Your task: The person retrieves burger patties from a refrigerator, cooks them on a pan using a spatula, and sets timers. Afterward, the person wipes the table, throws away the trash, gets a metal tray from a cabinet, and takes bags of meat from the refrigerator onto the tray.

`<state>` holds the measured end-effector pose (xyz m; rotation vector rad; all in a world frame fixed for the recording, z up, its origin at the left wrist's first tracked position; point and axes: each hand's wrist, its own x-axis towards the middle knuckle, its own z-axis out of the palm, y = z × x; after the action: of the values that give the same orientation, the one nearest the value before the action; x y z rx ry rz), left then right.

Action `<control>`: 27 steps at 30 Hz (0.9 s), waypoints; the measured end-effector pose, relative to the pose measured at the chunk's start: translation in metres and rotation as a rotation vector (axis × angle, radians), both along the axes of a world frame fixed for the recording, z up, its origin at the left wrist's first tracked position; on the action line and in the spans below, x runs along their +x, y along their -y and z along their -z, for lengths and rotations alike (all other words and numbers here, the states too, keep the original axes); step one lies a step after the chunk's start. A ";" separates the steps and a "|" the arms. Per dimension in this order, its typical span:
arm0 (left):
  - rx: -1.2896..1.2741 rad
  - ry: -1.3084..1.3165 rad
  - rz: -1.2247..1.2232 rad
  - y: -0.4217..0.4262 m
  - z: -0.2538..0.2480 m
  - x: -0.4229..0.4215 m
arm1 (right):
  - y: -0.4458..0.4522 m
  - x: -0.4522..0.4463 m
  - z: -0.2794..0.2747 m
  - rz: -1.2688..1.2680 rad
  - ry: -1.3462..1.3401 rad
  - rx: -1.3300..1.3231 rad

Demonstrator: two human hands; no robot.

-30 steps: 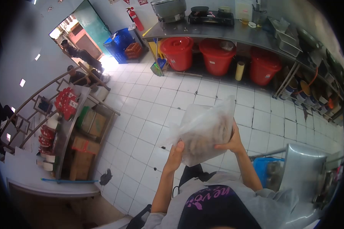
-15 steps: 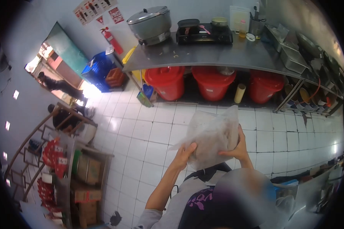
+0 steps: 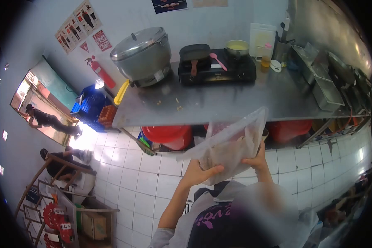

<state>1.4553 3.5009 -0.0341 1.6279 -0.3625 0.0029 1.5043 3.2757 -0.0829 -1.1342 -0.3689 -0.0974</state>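
A translucent plastic bag (image 3: 231, 153) with pale brownish contents is held up in front of my body; I cannot make out what is inside. My left hand (image 3: 198, 171) grips its lower left side, thumb across the front. On the lower right side, my right hand (image 3: 257, 159) clasps it, thumb also in front. The bag's upper part stands loose above both hands and overlaps the front edge of the steel table (image 3: 223, 109) in view.
On the table are a large rice cooker (image 3: 142, 56), a black gas stove (image 3: 217, 72) with a pan and a pot, and metal trays (image 3: 327, 94). Red bins (image 3: 169, 136) stand underneath. Two people are at the left, one by the doorway (image 3: 45, 118). A shelf (image 3: 97, 211) holds boxes.
The table and stove appear lower and closer, as my view has lifted and moved forward. Both hands still hold the bag, whose top now leans more to the right.
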 end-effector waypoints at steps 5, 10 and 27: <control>-0.242 -0.141 -0.018 -0.015 0.005 0.119 | -0.022 0.110 -0.033 0.019 -0.061 -0.007; -0.080 -0.217 0.211 -0.044 -0.014 0.250 | -0.043 0.217 -0.070 0.102 0.003 -0.046; -0.413 -0.142 0.230 -0.067 0.004 0.568 | -0.082 0.499 -0.122 0.185 0.119 -0.399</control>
<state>2.0229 3.5681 -0.0383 1.1648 -0.4080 -0.1993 2.0035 3.3580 0.0388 -1.5612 -0.3993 -0.2635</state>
